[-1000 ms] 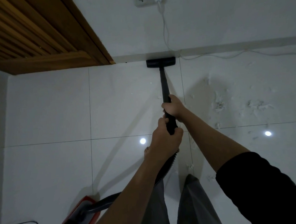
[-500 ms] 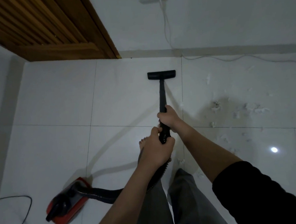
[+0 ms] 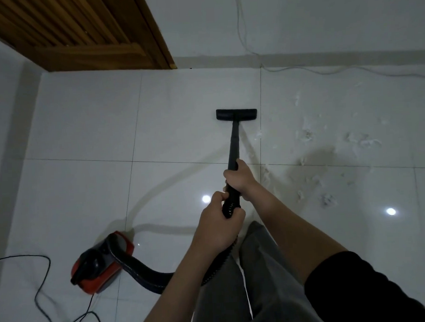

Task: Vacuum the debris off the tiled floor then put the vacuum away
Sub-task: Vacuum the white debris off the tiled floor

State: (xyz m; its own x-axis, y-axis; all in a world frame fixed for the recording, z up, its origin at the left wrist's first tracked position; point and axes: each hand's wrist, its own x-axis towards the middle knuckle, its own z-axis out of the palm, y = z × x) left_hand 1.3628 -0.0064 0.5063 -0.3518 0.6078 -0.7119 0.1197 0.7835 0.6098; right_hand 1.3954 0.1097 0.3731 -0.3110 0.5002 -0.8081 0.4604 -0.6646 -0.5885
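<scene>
Below, ribbed hose point(image 3: 143, 272), glossy tiles point(image 3: 81, 123).

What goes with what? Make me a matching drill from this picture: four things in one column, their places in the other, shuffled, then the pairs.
1. floor nozzle
2. red canister
3. white debris
4. wooden door

A. top left, by the wall
B. lower left, black cord beside it
C. scattered on the tiles to the right
D. at the wand's far end, on the floor

Pairs: 1-D, 2-B, 3-C, 4-A

Red-and-black vacuum point(image 3: 102, 262), white floor tiles point(image 3: 81, 123) (dark grout lines)
</scene>
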